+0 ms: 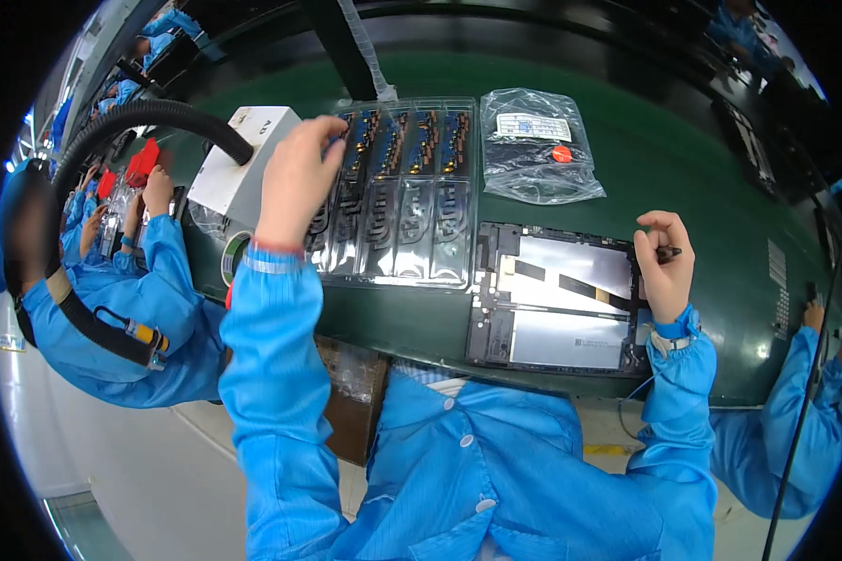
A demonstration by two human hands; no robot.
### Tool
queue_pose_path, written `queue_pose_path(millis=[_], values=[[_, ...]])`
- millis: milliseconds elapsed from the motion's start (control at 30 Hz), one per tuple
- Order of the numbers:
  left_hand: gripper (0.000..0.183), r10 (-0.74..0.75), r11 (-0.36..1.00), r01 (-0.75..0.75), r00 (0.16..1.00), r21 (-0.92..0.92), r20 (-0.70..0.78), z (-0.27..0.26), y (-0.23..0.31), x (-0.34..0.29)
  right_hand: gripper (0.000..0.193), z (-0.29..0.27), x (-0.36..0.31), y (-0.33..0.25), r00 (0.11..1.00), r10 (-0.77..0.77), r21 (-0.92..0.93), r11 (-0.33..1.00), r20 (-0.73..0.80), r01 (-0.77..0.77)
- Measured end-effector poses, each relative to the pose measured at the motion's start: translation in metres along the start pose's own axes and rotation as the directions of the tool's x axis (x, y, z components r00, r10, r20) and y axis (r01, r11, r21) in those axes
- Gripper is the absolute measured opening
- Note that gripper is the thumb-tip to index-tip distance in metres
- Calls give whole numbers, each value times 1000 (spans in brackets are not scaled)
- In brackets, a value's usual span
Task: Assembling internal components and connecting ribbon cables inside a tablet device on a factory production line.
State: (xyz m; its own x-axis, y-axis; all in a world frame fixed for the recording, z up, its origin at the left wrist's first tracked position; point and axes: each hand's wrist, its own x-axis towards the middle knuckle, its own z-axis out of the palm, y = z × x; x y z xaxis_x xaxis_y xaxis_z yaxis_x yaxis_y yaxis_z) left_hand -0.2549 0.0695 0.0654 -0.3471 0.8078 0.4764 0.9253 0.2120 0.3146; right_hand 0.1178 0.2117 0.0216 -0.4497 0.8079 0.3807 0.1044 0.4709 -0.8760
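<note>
My left hand (299, 173) is over the left edge of a clear plastic tray (412, 279), its thumb and forefinger apart beside the top row of parts. In that row lie several small flex circuit boards (421, 140) with orange and gold bits; dark curved pieces (381, 215) fill the lower pockets. Fingers curled, my right hand (666, 271) grips a black pen-like tool (669, 253), most of it hidden. It is at the right edge of an opened tablet (571, 304), which lies flat with silver panels, black ribbon strips and dark boards showing.
Behind the tablet lies a clear plastic bag (541, 150) with a label and red sticker. A white box (243, 159) with a black corrugated hose (150, 112) stands left of the tray, a tape roll (234, 257) near it. Co-workers in blue sit on both sides.
</note>
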Motion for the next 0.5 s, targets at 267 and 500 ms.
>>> queue_pose_path(millis=[267,500], values=[[18,167,945,-221,960,240,225,53,-52,31,10,0,4,1,999,-11,-8,1000,-34,11],[14,217,939,-238,970,249,109,46,-49,28,7,-1,5,2,1000,-21,4,1000,-19,21]])
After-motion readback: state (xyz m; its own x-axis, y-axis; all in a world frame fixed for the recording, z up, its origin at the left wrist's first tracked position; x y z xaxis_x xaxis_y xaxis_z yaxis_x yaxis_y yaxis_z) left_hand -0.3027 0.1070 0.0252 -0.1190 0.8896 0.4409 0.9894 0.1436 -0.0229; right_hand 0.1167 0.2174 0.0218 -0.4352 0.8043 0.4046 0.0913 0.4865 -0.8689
